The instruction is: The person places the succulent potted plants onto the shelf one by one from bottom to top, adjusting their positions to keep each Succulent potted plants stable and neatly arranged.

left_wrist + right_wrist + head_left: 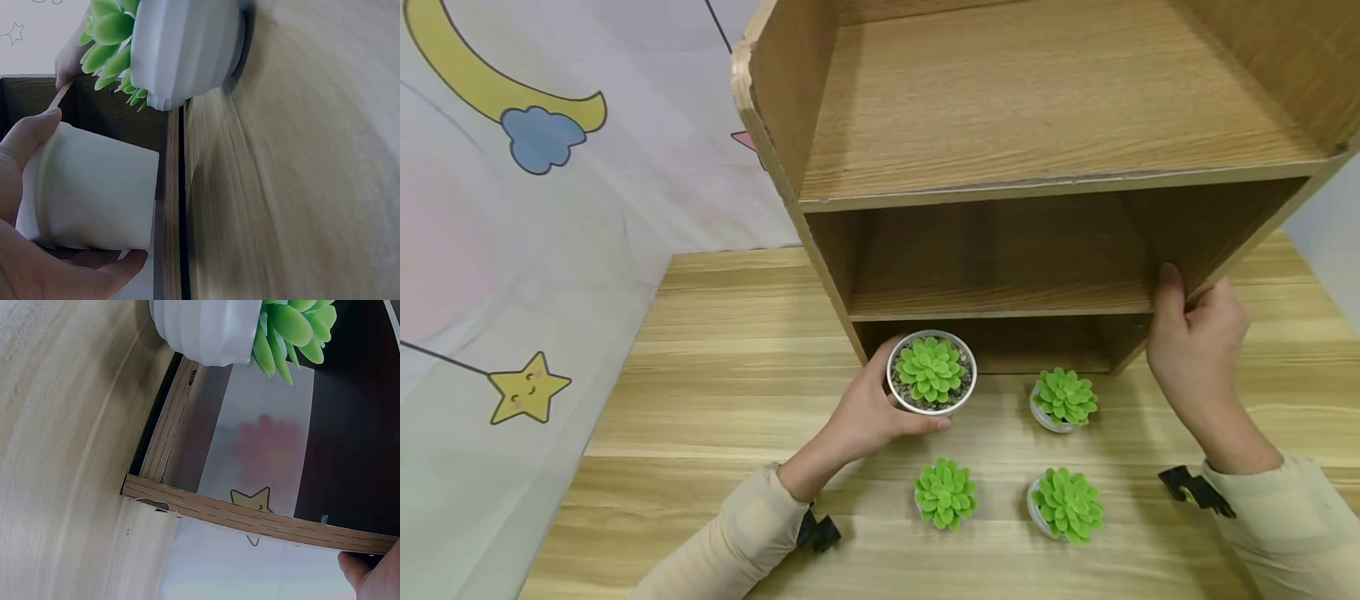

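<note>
A white pot (932, 372) with a green succulent and gravel is gripped by my left hand (871, 408), in front of the shelf's lowest opening. In the left wrist view the thumb and fingers hold the pot (94, 187) around its sides. My right hand (1202, 358) grips the right side panel of the wooden shelf (1060, 92), thumb on the inner face. In the right wrist view part of that hand (378, 572) shows at the panel's edge. Behind the held pot, the back of the lowest compartment is partly hidden.
Three more potted succulents stand on the wooden table (715, 358): one near the shelf (1065, 398), one nearer the front left (946, 493), one nearer the front right (1067, 505). A patterned cloth (580, 250) hangs at the left.
</note>
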Tool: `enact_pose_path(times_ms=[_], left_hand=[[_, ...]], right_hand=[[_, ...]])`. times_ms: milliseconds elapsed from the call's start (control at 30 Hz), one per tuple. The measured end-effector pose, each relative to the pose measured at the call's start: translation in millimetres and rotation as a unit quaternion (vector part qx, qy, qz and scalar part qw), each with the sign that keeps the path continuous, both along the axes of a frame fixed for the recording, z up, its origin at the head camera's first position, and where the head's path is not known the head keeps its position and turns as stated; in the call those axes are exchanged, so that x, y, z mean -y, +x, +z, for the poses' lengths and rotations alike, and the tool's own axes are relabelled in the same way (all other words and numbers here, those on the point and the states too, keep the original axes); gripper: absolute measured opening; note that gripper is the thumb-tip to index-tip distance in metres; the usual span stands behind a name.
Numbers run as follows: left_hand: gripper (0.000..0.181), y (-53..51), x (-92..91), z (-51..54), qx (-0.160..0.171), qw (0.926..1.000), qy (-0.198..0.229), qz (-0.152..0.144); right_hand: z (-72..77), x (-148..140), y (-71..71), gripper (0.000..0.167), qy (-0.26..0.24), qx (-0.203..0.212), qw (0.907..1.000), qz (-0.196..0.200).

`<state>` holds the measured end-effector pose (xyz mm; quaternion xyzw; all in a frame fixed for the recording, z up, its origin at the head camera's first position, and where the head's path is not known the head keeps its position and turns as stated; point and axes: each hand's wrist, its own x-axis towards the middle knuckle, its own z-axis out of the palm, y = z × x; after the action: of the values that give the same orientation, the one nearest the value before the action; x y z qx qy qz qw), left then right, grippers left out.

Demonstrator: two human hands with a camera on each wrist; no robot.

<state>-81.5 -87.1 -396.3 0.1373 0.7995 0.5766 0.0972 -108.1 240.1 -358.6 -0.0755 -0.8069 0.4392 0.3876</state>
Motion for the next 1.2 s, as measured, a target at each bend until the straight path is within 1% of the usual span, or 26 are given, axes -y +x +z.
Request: enact_pose_path(times_ms=[200, 367, 533, 767, 1067, 1200], left_hand=[[0.099, -0.3, -0.4, -1.8, 0.001, 1.0, 0.005, -0.002], [0.099, -1.8, -2.4, -0.5, 0.0, 1.0, 0.001, 0.001], [0.097, -2.9, -5.1, 1.0, 0.002, 1.0, 0.007, -0.003], [0.097, -3.8, -5.0, 2.0, 0.003, 1.0, 0.007, -0.004], [0.099, -5.3, -4.6, 2.7, 0.018, 0.9998, 0.008, 0.011], [0.098, -4.1, -5.8, 7.2, 0.026, 0.9995, 0.008, 0.017]], right_hand=[[-1.3, -0.1, -0.7, 0.027, -0.002, 0.008, 1.0, -0.005], [-0.4, -0.2, -0.3, 0.026, -0.005, 0.006, 1.0, -0.005], [0.4, 0.1, 0.2, 0.024, -0.003, -0.001, 1.0, 0.0], [0.1, 0.2, 0.3, 0.025, -0.006, 0.003, 1.0, 0.005], [-1.5, -0.6, -0.8, 0.022, -0.005, 0.001, 1.0, 0.005], [-2.1, -0.7, -0.8, 0.022, -0.003, 0.001, 1.0, 0.002]])
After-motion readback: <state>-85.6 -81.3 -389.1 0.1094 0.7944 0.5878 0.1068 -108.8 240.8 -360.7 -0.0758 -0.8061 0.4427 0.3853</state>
